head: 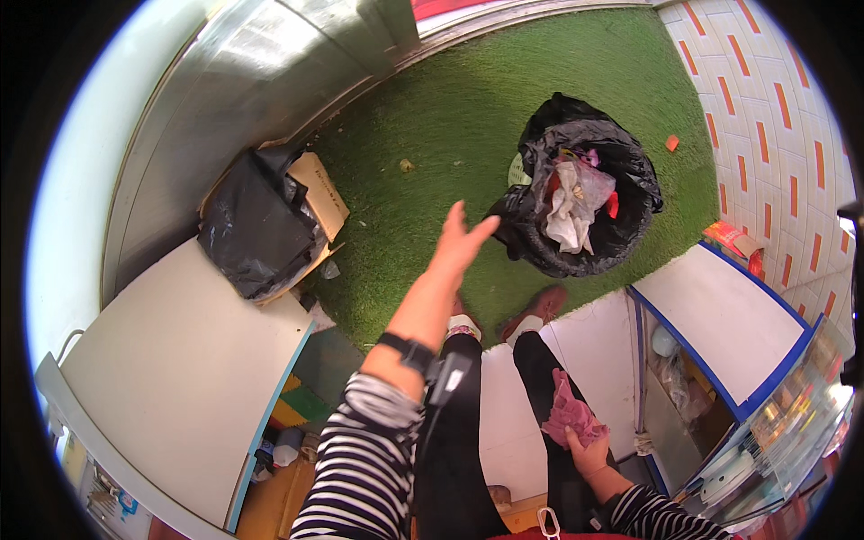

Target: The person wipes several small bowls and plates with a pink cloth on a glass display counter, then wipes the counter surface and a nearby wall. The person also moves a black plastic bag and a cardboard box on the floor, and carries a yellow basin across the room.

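Note:
My left hand (456, 244) reaches forward over the green turf mat, thumb spread from the fingers and nothing in it. Its thumb tip is by the near left edge of a black bin bag (638, 169); whether they touch I cannot tell. The bag lines a pale green plastic basket (519, 171), of which only a small piece shows. Inside lie crumpled white tissue (570, 206), clear plastic and red scraps. By my right thigh, my right hand (588, 455) grips a crumpled pink cloth (572, 416).
Left, a cardboard box (319, 192) with a black plastic bag (253, 223) stands beside a white-topped counter (169, 364). A blue-edged white counter (722, 314) and glass case (776, 432) are right. An orange scrap (671, 142) lies on the turf mat (432, 108) near the tiled wall (763, 101).

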The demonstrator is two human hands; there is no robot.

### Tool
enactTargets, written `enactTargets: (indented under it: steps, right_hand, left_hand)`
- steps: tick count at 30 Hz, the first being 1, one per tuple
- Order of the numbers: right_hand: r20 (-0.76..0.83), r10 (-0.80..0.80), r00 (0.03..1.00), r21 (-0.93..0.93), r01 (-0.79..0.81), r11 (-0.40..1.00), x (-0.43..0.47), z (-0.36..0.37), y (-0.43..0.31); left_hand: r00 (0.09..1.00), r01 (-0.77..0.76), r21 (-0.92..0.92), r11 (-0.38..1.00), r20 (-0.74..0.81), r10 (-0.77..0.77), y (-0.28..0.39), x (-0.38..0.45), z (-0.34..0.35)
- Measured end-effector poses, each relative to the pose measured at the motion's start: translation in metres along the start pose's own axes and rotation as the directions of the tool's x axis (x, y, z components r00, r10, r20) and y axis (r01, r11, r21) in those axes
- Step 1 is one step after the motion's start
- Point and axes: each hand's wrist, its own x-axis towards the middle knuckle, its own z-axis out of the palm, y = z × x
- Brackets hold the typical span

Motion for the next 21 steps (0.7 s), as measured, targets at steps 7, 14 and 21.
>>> enactTargets:
  steps: [7, 14, 21]
  right_hand:
    - [-0.081, -0.002, 0.997, 0.243, 0.022, 0.97, -0.003, -0.003, 0.005]
    - [-0.084, 0.091, 0.992, 0.359, -0.055, 0.932, -0.01, -0.005, 0.002]
    - [-0.019, 0.102, 0.995, 0.44, -0.084, 0.894, -0.006, -0.011, 0.01]
  left_hand:
    - [0.993, 0.02, 0.184, 0.983, -0.115, 0.002, -0.004, 0.057, 0.105]
    - [0.975, 0.107, -0.37, 0.923, -0.141, -0.169, -0.026, 0.044, 0.021]
    - [0.947, 0.036, -0.548, 0.836, -0.249, -0.204, -0.038, 0.053, -0.143]
